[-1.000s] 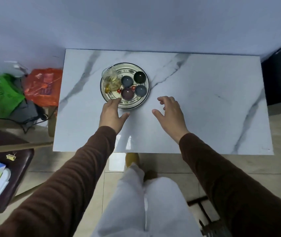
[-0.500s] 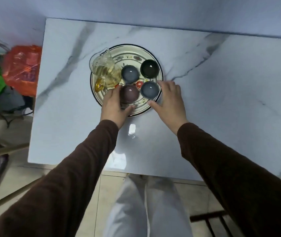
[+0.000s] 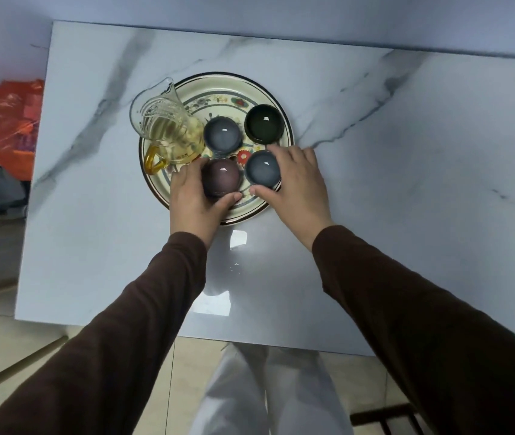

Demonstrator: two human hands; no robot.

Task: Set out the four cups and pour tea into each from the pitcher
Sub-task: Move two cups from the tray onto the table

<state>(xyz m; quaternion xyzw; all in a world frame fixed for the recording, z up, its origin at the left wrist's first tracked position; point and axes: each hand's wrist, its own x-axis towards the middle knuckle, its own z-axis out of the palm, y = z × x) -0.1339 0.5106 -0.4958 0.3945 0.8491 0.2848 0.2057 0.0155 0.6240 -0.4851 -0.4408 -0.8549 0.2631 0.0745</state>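
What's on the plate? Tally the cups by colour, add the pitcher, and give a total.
Grey-blue cups: 2
Dark green cup: 1
Purple cup: 1
Pitcher: 1
Total: 5

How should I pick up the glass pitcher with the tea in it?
Probably by the amber handle, coming from the near left. The glass pitcher stands upright on the plate, its spout pointing away; the handle sticks out over the rim, clear of the cups and of the left hand.
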